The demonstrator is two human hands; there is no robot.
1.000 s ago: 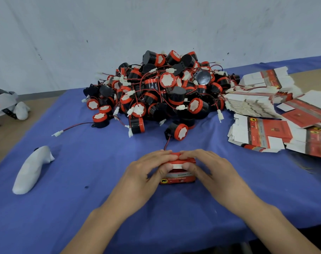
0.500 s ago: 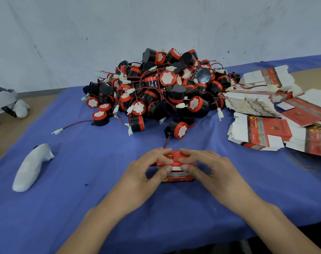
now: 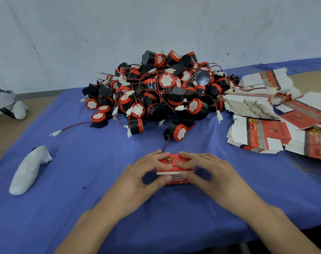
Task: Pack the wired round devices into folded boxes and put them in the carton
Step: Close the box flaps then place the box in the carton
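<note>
1. At front centre: one red box (image 3: 175, 168) on cloth (image 3: 86, 162), pinched by left hand (image 3: 139, 174) and right hand (image 3: 210, 173), fingers curled over it.
2. Behind: one heap of round devices (image 3: 161, 92), uncountable.
3. Right: flat boxes (image 3: 257, 133), several stacks.

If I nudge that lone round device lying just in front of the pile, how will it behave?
The round device lies on its side, so it will probably roll. Its thin wire looks floppy and runs toward the box, so it may tug or snag.
</note>
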